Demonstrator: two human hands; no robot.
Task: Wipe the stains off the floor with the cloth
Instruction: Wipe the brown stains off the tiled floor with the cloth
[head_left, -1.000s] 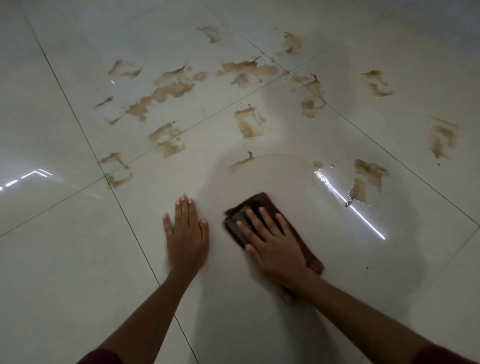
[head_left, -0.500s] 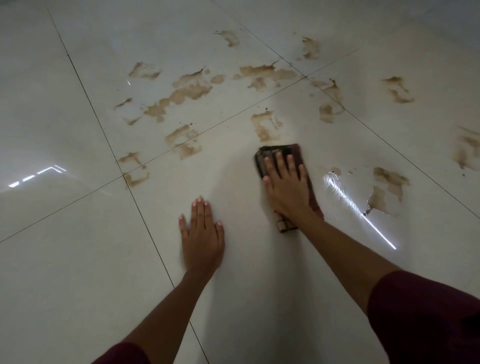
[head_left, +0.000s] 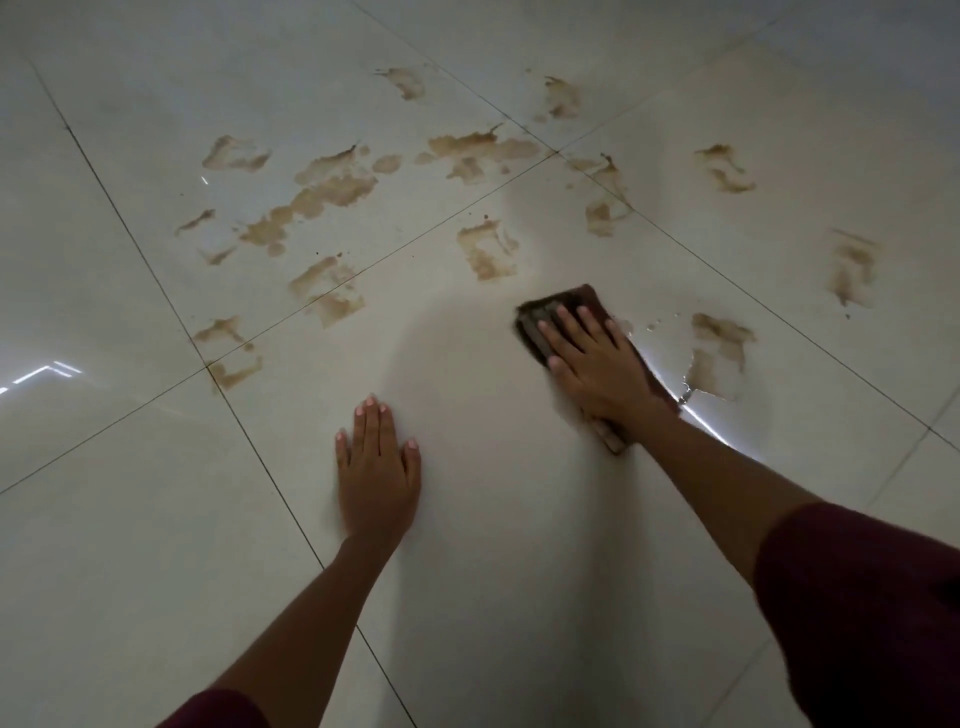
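Across the glossy pale tiled floor (head_left: 156, 545), brown smeared stains (head_left: 322, 195) lie mostly beyond both hands, the nearest patch (head_left: 719, 353) just right of the dark reddish-brown folded cloth (head_left: 563, 304); firm, overlapping strokes toward it would probably serve best. Right hand (head_left: 597, 364) presses flat, fingers extended, on the cloth; left hand (head_left: 379, 467) rests spread on bare tile, holding nothing.

Pale tiled floor (head_left: 130, 545) — brown stains (head_left: 311, 200), cloth (head_left: 563, 312), both hands flat.
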